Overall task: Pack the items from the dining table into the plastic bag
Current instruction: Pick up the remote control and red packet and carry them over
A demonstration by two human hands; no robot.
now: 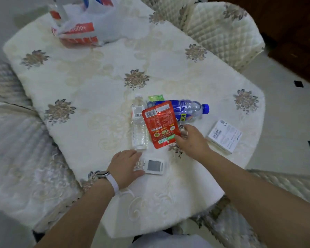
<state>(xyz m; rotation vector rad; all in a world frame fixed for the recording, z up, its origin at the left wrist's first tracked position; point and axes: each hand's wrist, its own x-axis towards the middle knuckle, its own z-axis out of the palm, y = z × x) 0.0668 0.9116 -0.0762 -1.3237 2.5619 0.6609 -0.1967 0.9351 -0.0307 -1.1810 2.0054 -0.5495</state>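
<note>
A white and red plastic bag (82, 27) lies at the far left of the dining table (89, 90). My right hand (191, 140) pinches the lower corner of a red foil pouch (159, 122), which lies over a blue-capped bottle (190, 109) and beside a clear water bottle (139, 126). A green packet (156, 97) peeks out behind the pouch. My left hand (124, 166) rests on the left end of a small white device with a grey screen (155, 166).
A white box (224, 136) sits near the table's right edge. Quilted chairs (220, 27) stand at the far right, with another at the near right. A cream embroidered cloth covers the table.
</note>
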